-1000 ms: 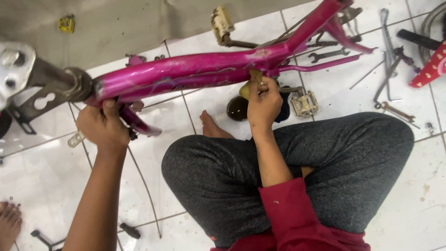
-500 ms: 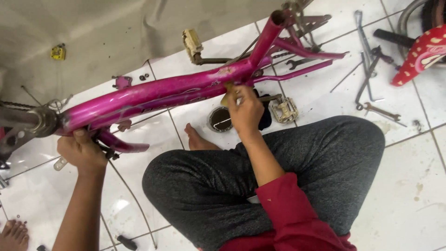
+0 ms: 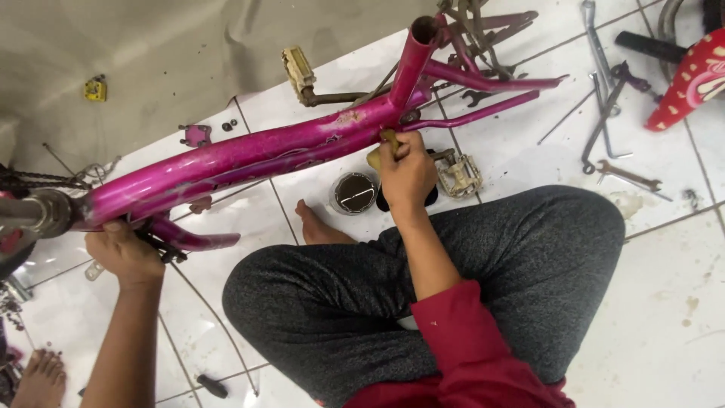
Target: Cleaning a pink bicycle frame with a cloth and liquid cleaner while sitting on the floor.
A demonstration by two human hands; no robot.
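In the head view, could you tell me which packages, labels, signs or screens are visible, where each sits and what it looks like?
Small yellow packet or tag: far left on the grey sheet, squarish, dark markings.
Round tin: on the tile below the pink bike frame, beside the right hand; dark rim, shiny top.
Red saddle: top right, white printed pattern.
No screens or signs.

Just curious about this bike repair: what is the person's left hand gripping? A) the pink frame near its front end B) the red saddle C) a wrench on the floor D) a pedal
A: the left hand grips the pink frame near its front end.
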